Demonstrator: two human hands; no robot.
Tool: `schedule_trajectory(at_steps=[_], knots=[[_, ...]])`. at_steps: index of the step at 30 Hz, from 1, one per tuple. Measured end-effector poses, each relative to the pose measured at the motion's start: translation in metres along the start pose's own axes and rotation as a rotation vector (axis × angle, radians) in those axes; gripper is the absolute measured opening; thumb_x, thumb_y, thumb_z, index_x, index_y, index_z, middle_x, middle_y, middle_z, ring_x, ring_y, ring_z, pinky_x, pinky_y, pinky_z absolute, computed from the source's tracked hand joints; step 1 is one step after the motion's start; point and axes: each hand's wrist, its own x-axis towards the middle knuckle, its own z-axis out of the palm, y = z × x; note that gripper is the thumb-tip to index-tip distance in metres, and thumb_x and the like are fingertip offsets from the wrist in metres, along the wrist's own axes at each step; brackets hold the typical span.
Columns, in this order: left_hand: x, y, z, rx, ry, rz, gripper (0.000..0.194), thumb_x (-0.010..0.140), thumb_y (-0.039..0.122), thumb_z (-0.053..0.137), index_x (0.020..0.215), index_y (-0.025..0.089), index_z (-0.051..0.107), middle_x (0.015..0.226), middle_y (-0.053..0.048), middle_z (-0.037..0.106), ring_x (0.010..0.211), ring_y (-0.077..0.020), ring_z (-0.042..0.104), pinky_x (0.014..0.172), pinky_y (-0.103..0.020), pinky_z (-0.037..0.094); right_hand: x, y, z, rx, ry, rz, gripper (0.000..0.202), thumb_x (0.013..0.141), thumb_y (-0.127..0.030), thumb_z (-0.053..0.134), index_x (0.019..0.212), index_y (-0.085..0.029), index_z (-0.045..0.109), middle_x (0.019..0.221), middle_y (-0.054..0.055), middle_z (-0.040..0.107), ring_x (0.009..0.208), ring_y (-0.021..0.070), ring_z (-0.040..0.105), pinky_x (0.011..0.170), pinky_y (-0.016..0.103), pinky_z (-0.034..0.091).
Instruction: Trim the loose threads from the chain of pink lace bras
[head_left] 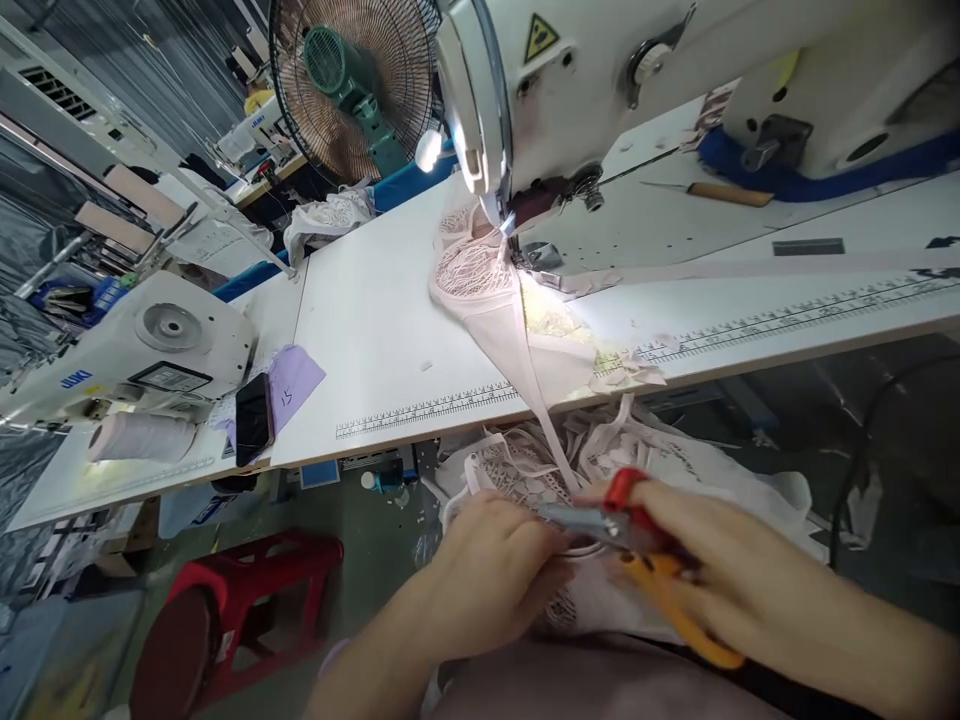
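Observation:
In the head view my right hand (720,550) grips a pair of scissors (660,570) with red and orange handles. The blades point left, close to the fingers of my left hand (499,565). That hand is closed over the pale fabric pile (675,470) at my lap; the piece in its fingers looks like a pale garment, partly hidden. Under the sewing machine's needle (510,240) lies a pale pink lace garment (487,295), bra-like. From it a narrow strap (536,385) runs down over the table edge to the scissors.
A sewing machine (570,90) overhangs the white table (375,340) with its printed ruler. An awl (727,193) lies at right. To the left are a phone (254,420), purple paper (296,385), thread cone (142,437) and second machine (176,335). Behind stands a fan (352,90); below, a red stool (255,600).

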Motion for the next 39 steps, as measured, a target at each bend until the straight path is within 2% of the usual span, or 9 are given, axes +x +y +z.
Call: schedule_trajectory(at_steps=[4, 9, 13, 21, 24, 28, 33, 36, 39], knots=[[0.008, 0.004, 0.0, 0.042, -0.049, 0.031, 0.016, 0.094, 0.024, 0.043, 0.088, 0.019, 0.057, 0.076, -0.004, 0.064, 0.068, -0.0183, 0.057, 0.067, -0.033, 0.046, 0.011, -0.02, 0.013, 0.055, -0.109, -0.045, 0.019, 0.072, -0.01, 0.046, 0.069, -0.025, 0.035, 0.065, -0.003, 0.049, 0.055, 0.0153, 0.047, 0.048, 0.024, 0.035], [-0.003, -0.005, -0.008, 0.226, -0.03, 0.004, 0.017, 0.088, 0.01, 0.045, 0.101, 0.016, 0.056, 0.084, -0.004, 0.068, 0.077, -0.0197, 0.061, 0.094, -0.048, 0.043, 0.008, -0.011, 0.007, 0.098, -0.072, 0.063, 0.019, 0.069, -0.011, 0.045, 0.069, -0.025, 0.034, 0.066, -0.002, 0.047, 0.057, 0.0156, 0.046, 0.051, 0.024, 0.037], [-0.019, -0.016, -0.022, 0.261, 0.058, -0.075, 0.025, 0.083, 0.005, 0.042, 0.1, 0.017, 0.053, 0.085, -0.005, 0.069, 0.079, -0.0206, 0.064, 0.097, -0.054, 0.042, 0.005, -0.004, 0.004, 0.17, -0.071, 0.19, 0.016, 0.074, -0.017, 0.05, 0.069, -0.025, 0.037, 0.071, -0.001, 0.052, 0.064, 0.0165, 0.05, 0.054, 0.023, 0.041], [-0.034, -0.027, -0.033, -0.278, 0.205, -0.077, 0.01, 0.09, 0.016, 0.054, 0.089, 0.022, 0.063, 0.087, -0.004, 0.073, 0.081, -0.0164, 0.069, 0.087, -0.034, 0.054, 0.004, 0.008, 0.004, 0.242, -0.08, 0.217, 0.014, 0.078, -0.018, 0.054, 0.072, -0.024, 0.043, 0.078, 0.0, 0.059, 0.072, 0.018, 0.056, 0.062, 0.025, 0.05], [-0.036, -0.032, -0.028, -0.569, 0.2, -0.127, 0.015, 0.09, 0.031, 0.059, 0.087, 0.022, 0.071, 0.084, -0.007, 0.071, 0.079, -0.0184, 0.069, 0.085, -0.037, 0.056, 0.004, 0.006, 0.003, 0.248, -0.087, 0.233, 0.013, 0.077, -0.019, 0.054, 0.072, -0.024, 0.043, 0.077, 0.001, 0.059, 0.072, 0.0185, 0.057, 0.064, 0.026, 0.052], [-0.032, -0.036, -0.023, -0.854, 0.091, -0.136, 0.038, 0.086, 0.051, 0.057, 0.069, 0.021, 0.07, 0.069, -0.009, 0.066, 0.077, -0.0224, 0.068, 0.087, -0.046, 0.054, 0.001, 0.008, 0.003, 0.217, -0.091, 0.203, 0.016, 0.079, -0.019, 0.055, 0.072, -0.024, 0.041, 0.076, 0.001, 0.059, 0.071, 0.0187, 0.056, 0.063, 0.027, 0.051], [-0.024, -0.031, -0.031, -0.864, -0.012, -0.17, 0.042, 0.088, 0.054, 0.052, 0.068, 0.021, 0.068, 0.075, -0.011, 0.065, 0.088, -0.0246, 0.067, 0.091, -0.047, 0.051, -0.008, 0.017, 0.002, 0.064, -0.052, 0.154, 0.021, 0.079, -0.02, 0.053, 0.068, -0.025, 0.035, 0.066, -0.001, 0.051, 0.059, 0.0168, 0.048, 0.049, 0.025, 0.042], [-0.021, -0.027, -0.039, -0.85, -0.059, -0.128, 0.039, 0.091, 0.049, 0.051, 0.068, 0.021, 0.066, 0.065, -0.007, 0.064, 0.085, -0.0232, 0.068, 0.094, -0.047, 0.049, -0.012, 0.02, 0.0, 0.042, -0.087, 0.154, 0.017, 0.08, -0.019, 0.051, 0.071, -0.025, 0.038, 0.068, -0.001, 0.052, 0.06, 0.017, 0.048, 0.051, 0.025, 0.043], [-0.019, -0.026, -0.042, -0.805, -0.02, -0.064, 0.032, 0.091, 0.043, 0.053, 0.071, 0.021, 0.063, 0.065, -0.006, 0.063, 0.088, -0.0225, 0.067, 0.094, -0.046, 0.049, -0.012, 0.018, -0.002, 0.054, -0.096, 0.172, 0.016, 0.082, -0.019, 0.05, 0.072, -0.025, 0.039, 0.07, -0.001, 0.054, 0.062, 0.0175, 0.051, 0.053, 0.025, 0.046]])
